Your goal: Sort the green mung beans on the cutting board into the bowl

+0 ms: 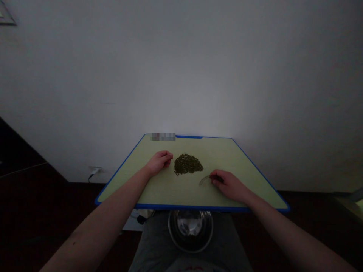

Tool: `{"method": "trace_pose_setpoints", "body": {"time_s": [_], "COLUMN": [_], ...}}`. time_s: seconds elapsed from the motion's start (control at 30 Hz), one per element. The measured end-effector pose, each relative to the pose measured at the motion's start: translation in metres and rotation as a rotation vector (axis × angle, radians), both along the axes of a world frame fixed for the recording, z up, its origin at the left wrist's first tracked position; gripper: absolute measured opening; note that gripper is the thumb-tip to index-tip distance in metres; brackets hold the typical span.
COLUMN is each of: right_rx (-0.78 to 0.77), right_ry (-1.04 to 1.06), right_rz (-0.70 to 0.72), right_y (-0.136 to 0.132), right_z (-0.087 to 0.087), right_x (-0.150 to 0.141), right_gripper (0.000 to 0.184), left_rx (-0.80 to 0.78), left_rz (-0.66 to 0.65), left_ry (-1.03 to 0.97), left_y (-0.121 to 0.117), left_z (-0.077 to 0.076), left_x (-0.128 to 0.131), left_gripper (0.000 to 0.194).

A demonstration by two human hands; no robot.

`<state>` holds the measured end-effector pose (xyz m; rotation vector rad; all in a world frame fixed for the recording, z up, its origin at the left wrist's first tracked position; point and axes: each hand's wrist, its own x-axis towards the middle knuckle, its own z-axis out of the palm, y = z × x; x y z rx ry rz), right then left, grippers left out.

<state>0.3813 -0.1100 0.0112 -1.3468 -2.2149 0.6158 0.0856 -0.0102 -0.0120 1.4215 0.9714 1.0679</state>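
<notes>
Metal bowl (191, 243) on lap (150, 245), shiny inside — right grip (227, 183) grasping clear piece (203, 179); left grip (159, 162) — can't tell.

A heap of small dark-green, seed-like grains (187, 165) lies loose on the pale counter (232, 156), spread low and irregular, tapering towards the right, with a few strays at its edges. Just beside it, nearer the front edge, a translucent curved strip (203, 180) arcs up to the right hand (228, 184); its far end is hidden.
</notes>
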Motion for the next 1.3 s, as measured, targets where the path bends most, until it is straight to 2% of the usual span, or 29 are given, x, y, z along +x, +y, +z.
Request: {"method": "trace_pose_setpoints", "body": {"time_s": [0.17,0.43,0.6,0.97,1.3], "right_rx": [0.064,0.165,0.191,0.192,0.144], "right_ry": [-0.010,-0.049,-0.052,-0.053,-0.018], "right_rz": [-0.099,-0.010,0.002,0.058,0.130], "right_y": [0.009,0.023,0.034,0.036,0.026], "right_z": [-0.002,-0.005,-0.006,-0.003,-0.001], "right_x": [0.000,-0.053,-0.070,-0.083,-0.076], "right_gripper": [0.017,0.020,0.019,0.019,0.021], "left_rx": [-0.008,-0.023,-0.029,-0.018,-0.006], "left_rz": [0.001,-0.002,0.011,0.016,0.000], "left_ry": [-0.013,-0.024,-0.014,0.004,0.011], "left_y": [0.000,0.002,0.000,-0.002,0.001], "left_z": [0.000,-0.002,0.001,0.003,0.000], "left_x": [0.000,0.000,0.001,0.001,-0.001], "left_gripper": [0.026,0.025,0.025,0.025,0.027]}}
